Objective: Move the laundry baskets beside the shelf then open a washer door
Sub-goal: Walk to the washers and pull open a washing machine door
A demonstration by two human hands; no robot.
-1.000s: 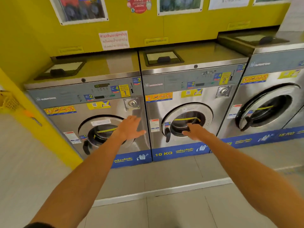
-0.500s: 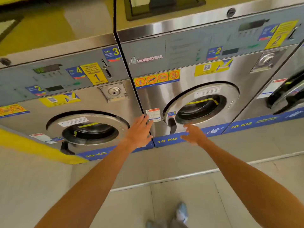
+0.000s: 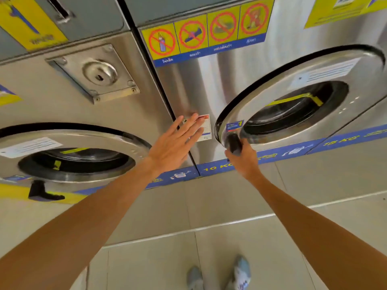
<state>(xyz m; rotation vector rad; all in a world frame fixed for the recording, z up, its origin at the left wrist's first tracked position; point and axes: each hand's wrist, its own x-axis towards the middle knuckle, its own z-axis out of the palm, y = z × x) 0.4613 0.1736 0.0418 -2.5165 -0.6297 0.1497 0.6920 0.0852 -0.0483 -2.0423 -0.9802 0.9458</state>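
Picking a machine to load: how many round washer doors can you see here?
2. One washer door at lower left, handle untouched; one door at right, its handle gripped by the right hand. More may lie outside the frame.

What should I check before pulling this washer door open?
1. Right hand closed on the door handle: ok.
2. Left hand open and flat on the front panel, clear of the door: ok.
3. Door unlatched: cannot tell; a dark gap shows along its upper rim.
4. Feet back from the swing path: ok.
5. Baskets placed beside the shelf: cannot tell, neither is in view.
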